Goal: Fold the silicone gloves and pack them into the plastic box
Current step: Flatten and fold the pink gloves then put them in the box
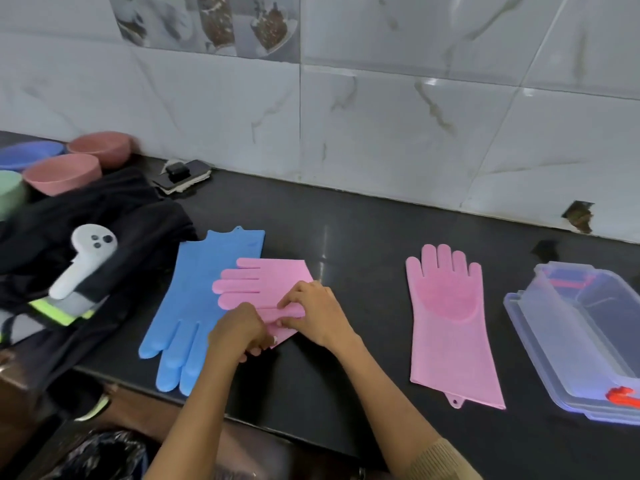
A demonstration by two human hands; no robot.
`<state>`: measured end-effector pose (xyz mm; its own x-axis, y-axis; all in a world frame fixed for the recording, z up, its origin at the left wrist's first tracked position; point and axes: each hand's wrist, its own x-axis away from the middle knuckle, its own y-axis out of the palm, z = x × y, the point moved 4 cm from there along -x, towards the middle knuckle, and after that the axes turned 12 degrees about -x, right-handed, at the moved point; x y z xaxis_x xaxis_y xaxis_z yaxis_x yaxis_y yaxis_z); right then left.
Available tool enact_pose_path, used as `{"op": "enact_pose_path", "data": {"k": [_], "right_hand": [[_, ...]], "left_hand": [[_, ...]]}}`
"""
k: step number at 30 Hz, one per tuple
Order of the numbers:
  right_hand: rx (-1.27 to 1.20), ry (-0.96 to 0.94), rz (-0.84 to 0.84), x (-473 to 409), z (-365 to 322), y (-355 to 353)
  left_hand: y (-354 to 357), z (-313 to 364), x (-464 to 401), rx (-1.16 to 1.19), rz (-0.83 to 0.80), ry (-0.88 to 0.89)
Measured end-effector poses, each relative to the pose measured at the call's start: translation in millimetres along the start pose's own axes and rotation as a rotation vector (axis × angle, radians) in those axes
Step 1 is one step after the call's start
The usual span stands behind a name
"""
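Note:
A pink silicone glove (266,282) lies folded on the black counter (363,237), its fingers pointing left over a blue glove (194,299). My left hand (239,332) pinches its near folded edge. My right hand (318,315) pinches the glove's thumb and presses it onto the fold. A second pink glove (446,327) lies flat to the right, fingers toward the wall. At the far right sits the clear plastic box (585,337) with red clips, open and resting on its lid.
Dark clothing (104,216) with a white controller (86,261) on it covers the counter's left end. Pink, blue and green bowls (62,173) stand at the back left. A phone with small items (181,176) lies by the tiled wall. The counter's front edge runs just below my wrists.

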<state>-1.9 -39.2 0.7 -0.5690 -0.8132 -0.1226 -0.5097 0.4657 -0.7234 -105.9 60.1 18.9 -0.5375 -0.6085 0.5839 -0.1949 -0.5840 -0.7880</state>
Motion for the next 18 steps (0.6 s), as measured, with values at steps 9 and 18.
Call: {"op": "enact_pose_path", "data": {"k": [9, 18], "right_hand": [[-0.447, 0.203, 0.298, -11, 14, -16], [-0.8, 0.578, 0.581, -10, 73, -49]], "left_hand": [[3, 18, -2, 0.119, 0.319, 0.266], [14, 70, -17, -0.025, 0.479, 0.57]]}}
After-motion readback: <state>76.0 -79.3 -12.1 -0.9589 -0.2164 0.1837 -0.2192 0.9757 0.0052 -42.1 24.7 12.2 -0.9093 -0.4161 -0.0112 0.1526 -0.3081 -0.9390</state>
